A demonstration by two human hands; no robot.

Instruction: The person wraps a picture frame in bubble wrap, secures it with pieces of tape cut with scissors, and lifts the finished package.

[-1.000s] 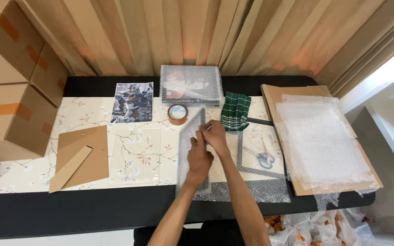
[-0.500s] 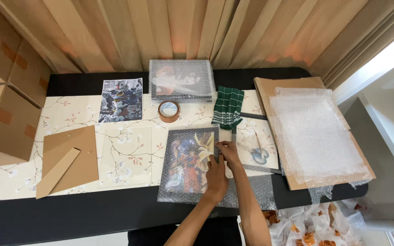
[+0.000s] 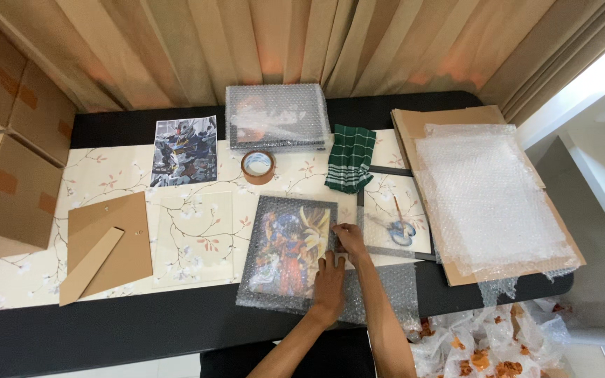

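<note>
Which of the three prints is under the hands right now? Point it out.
The orange-toned framed picture lying on bubble wrap at the near table edge; both hands press its right edge. The robot poster and the bubble-wrapped frame lie untouched farther back.

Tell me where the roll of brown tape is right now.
In the head view, the roll of brown tape lies on the floral tablecloth near the table's middle, just in front of the bubble-wrapped frame, between the robot poster and the green checked cloth.

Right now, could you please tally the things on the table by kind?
Pictures: 3 (framed picture under left hand and right hand, wrapped picture, loose print)
Tape rolls: 1
Green cloths: 1
Scissors: 1
Cardboard backing boards: 1
Total: 7
</note>
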